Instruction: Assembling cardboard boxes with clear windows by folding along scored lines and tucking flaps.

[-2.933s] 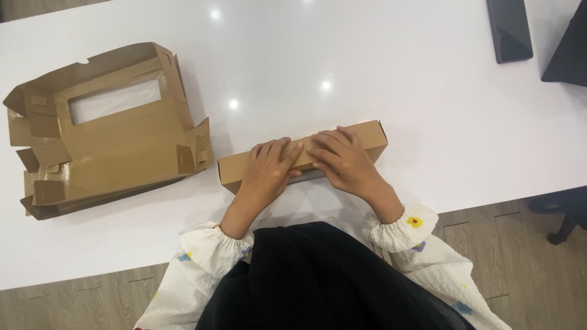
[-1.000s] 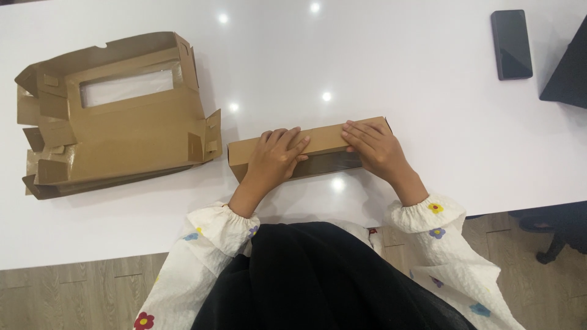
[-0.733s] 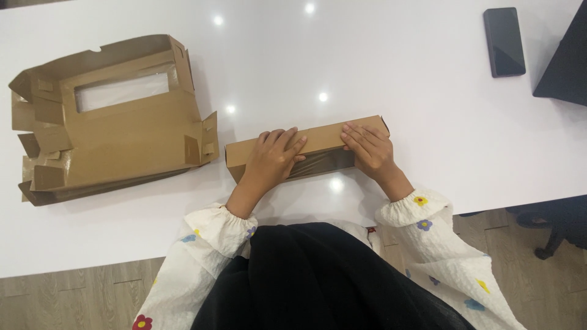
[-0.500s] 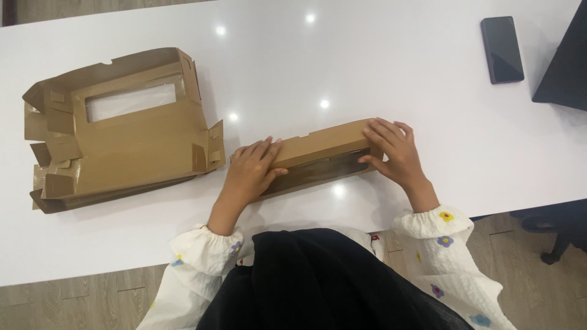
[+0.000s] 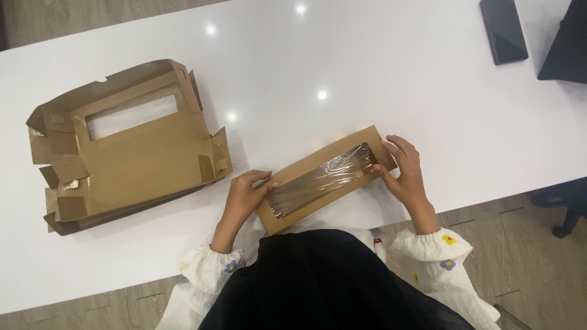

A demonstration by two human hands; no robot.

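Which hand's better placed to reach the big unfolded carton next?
Left, probably. The left hand grips the near-left end of the windowed box, right beside the unfolded carton. The right hand holds the far end and would have to cross over the box.

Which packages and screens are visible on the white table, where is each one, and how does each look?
Long box: brown cardboard, clear film window on top, held at its ends by the left hand and right hand, near the table edge.
Unfolded box: brown cardboard, opened flat, rectangular window, at the left.
Phone: dark rectangle, screen off, top right.
Dark device: cut off at the right edge.
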